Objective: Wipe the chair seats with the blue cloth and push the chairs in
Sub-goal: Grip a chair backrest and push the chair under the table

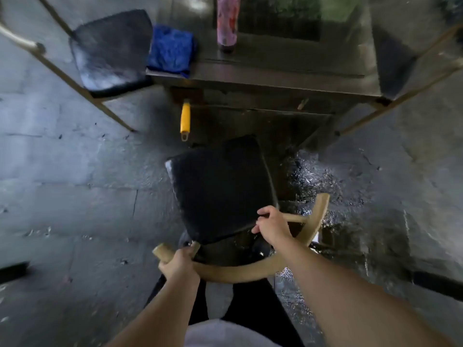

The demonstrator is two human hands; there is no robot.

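**Inspector:** Head view. Where are the hands?

**Assistant:** Both are on the near chair [220, 186]. The left hand [179, 265] is curled round the left end of the curved wooden backrest [240, 270]. The right hand [271, 225] grips a wooden rail at the seat's rear right corner, fingers wrapped over it.

**Inspector:** And the chair's position?

**Assistant:** It stands turned at an angle, its black seat near the table [275, 78] but not under it.

**Inspector:** The cloth?

**Assistant:** The blue cloth [171, 51] lies folded on the table's near left corner, well apart from both hands.

**Inspector:** Other items?

**Assistant:** A second chair [110, 51] stands left of the table, just beside the cloth. A pink bottle [227, 21] stands upright on the table. A yellow handle [185, 118] hangs below the table edge.
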